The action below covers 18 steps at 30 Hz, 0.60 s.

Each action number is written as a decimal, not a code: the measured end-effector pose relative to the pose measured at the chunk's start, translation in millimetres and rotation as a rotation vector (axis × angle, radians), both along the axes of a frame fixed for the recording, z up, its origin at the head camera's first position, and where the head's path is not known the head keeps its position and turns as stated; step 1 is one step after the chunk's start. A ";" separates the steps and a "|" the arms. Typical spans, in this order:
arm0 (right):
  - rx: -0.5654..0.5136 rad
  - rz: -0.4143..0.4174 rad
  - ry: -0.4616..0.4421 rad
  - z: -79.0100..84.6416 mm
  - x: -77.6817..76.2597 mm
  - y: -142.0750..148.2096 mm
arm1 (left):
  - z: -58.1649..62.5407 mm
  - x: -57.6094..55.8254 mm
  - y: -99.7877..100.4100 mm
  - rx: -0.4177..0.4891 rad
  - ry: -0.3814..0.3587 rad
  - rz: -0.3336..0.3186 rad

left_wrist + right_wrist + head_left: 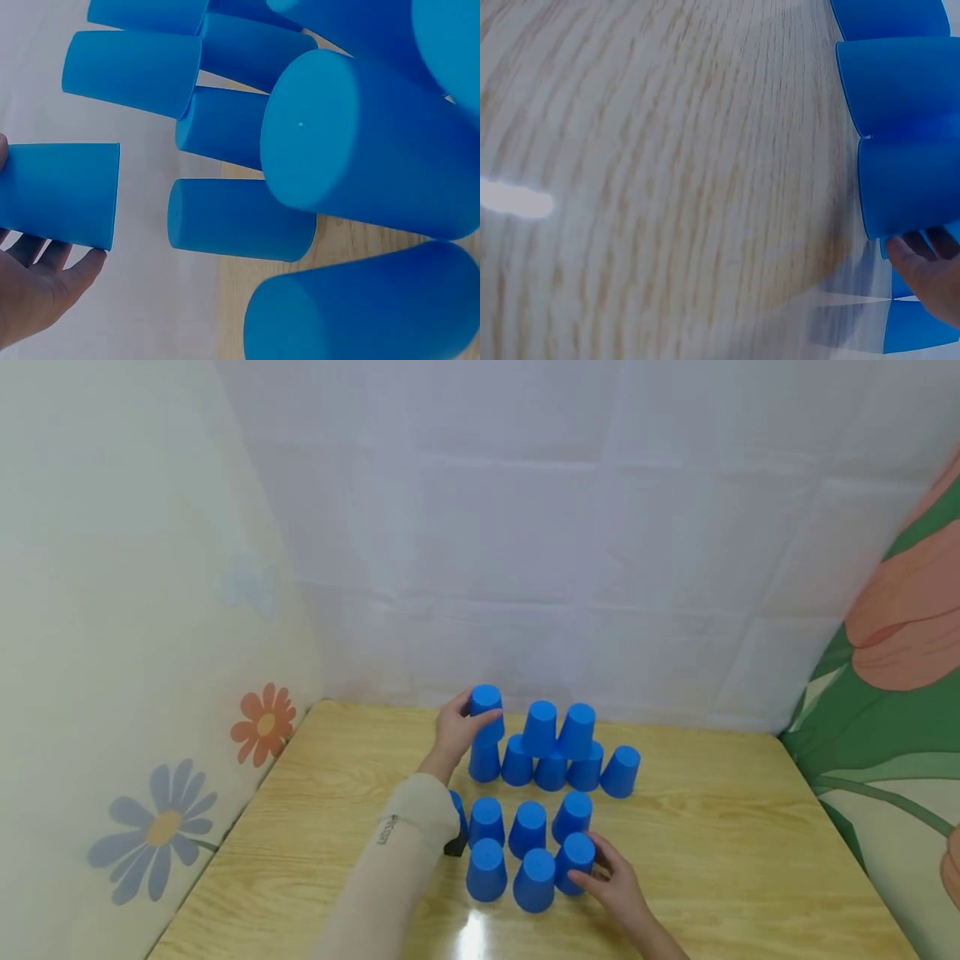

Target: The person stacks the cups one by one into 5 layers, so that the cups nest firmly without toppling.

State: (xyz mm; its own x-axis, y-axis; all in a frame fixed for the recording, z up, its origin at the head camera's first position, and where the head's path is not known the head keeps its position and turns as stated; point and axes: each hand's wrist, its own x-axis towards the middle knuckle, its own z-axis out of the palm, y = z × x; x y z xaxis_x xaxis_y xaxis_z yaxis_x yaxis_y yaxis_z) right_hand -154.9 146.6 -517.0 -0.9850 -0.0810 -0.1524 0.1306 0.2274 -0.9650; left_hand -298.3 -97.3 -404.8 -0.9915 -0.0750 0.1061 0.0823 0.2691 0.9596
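My left hand (455, 731) grips an upside-down blue plastic cup (487, 703) between thumb and fingers. That cup is above the leftmost cup (484, 763) of the back row; in the left wrist view, a gap shows between the held cup (60, 191) and the cup below (240, 219). Two cups (540, 729) sit on top of the back row farther right. At the front right of the nearer group, my right hand (617, 887) holds a cup (574, 864) standing on the table, thumb in front and fingers at its far side.
Several more inverted blue cups (487, 870) stand close together in front of the back row. A small black object (455, 845) lies partly hidden by the left sleeve. The wooden table (750, 860) ends at a white cloth backdrop (517, 543).
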 end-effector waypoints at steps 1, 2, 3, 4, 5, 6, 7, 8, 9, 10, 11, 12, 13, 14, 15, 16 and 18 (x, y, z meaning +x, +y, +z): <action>-0.003 -0.003 0.003 -0.3 -0.2 -0.2 | -0.2 -0.7 1.7 -0.002 0.003 0.002; -0.003 -0.005 0.007 -0.4 -0.3 -0.5 | -0.4 -1.2 3.7 -0.003 -0.004 0.006; -0.005 -0.009 0.011 -0.3 -0.2 -0.8 | -1.0 -1.9 5.3 -0.010 -0.006 0.010; -0.007 -0.015 0.016 -0.4 0.0 -0.6 | -2.1 -2.8 7.6 -0.017 -0.014 0.016; -0.008 -0.018 0.022 -0.5 0.3 -0.4 | -2.4 -3.0 9.9 -0.023 -0.022 0.020; -0.007 -0.021 0.028 -0.8 0.5 -0.1 | -2.8 -3.1 12.2 -0.026 -0.031 0.024; -0.005 -0.024 0.035 -1.1 0.7 0.3 | -2.6 -2.7 14.5 -0.037 -0.028 0.026; -0.004 -0.027 0.041 -1.3 1.0 0.6 | -2.7 -2.7 16.5 -0.039 -0.038 0.028; -0.003 -0.028 0.047 -1.7 1.1 1.0 | -3.1 -3.0 18.2 -0.038 -0.043 0.026; -0.004 -0.029 0.052 -2.2 1.0 1.4 | -3.3 -3.1 19.7 -0.036 -0.050 0.023; -0.005 -0.027 0.057 -2.6 0.9 1.7 | -3.1 -3.2 21.1 -0.036 -0.057 0.022; -0.009 -0.025 0.061 -3.2 0.7 2.0 | -4.0 -4.0 21.9 -0.034 -0.059 0.017; -0.012 -0.020 0.066 -3.7 0.5 2.1 | -5.0 -5.0 22.6 -0.035 -0.065 0.016; -0.017 -0.015 0.070 -4.1 0.2 2.2 | -6.2 -6.2 22.8 -0.026 -0.079 0.011; -0.020 -0.010 0.074 -4.4 0.0 2.1 | -7.0 -6.8 23.1 -0.027 -0.085 0.008; -0.025 -0.006 0.077 -4.7 -0.1 1.9 | -7.8 -7.4 23.4 -0.033 -0.091 0.008; -0.026 0.002 0.080 -5.1 -0.1 1.5 | -8.8 -8.4 23.9 -0.041 -0.103 0.007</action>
State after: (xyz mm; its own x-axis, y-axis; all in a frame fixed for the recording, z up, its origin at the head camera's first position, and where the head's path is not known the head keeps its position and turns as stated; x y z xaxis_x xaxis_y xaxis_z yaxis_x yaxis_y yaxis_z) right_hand -155.0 148.1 -522.1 -0.9938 -0.0857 -0.0710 0.0524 0.2023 -0.9779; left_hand -306.8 -73.4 -413.6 -0.9968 -0.0792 0.0062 -0.0186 0.3082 0.9511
